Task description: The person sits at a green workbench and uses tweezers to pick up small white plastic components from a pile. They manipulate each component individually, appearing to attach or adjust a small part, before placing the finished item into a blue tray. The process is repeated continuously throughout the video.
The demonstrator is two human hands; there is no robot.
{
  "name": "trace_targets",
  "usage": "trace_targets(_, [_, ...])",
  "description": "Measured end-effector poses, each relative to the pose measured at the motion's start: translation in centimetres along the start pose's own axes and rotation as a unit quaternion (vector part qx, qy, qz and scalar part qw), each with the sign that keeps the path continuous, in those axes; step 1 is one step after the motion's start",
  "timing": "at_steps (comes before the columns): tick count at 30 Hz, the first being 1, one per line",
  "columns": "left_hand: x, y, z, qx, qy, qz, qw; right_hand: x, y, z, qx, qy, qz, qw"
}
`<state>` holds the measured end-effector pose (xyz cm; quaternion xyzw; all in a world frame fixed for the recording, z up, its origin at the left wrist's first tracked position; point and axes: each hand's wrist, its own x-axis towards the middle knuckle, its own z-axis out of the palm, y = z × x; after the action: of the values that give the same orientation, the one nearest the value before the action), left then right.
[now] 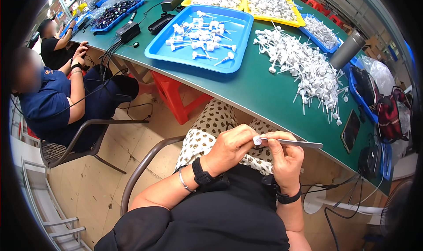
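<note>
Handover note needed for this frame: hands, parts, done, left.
Left hand: fingertips pinch a small white pump part over the lap.
Right hand: holds metal tweezers, tip at that part.
Parts: big loose pile of white pump parts on the green table; a smaller batch in the blue tray; two yellow trays behind hold more.
Done: cannot tell which batch is finished.
Left: the piece in hand, probably the loose pile too.
</note>
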<state>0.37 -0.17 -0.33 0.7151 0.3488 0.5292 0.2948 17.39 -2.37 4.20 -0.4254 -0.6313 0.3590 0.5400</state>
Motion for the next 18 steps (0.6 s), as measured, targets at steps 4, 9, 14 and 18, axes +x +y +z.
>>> trace_targets(4, [0.03,-0.11,0.03,-0.004,-0.005,0.005,1.0,-0.01,0.27,-0.13,-0.034,-0.013,-0.031,0.999])
trace_targets(9, [-0.02,-0.05,-0.11,-0.005,-0.015,-0.004,1.0,0.31,0.04,-0.35,-0.069,-0.037,-0.062,0.995])
trace_targets(14, [-0.13,-0.29,-0.37,0.011,-0.051,-0.011,0.999,0.77,-0.22,-0.52,-0.128,-0.06,-0.118,0.983])
trace_targets(18, [-0.05,-0.65,-0.48,0.01,-0.075,-0.001,0.997,0.92,-0.4,-0.86,-0.16,-0.081,-0.128,0.975])
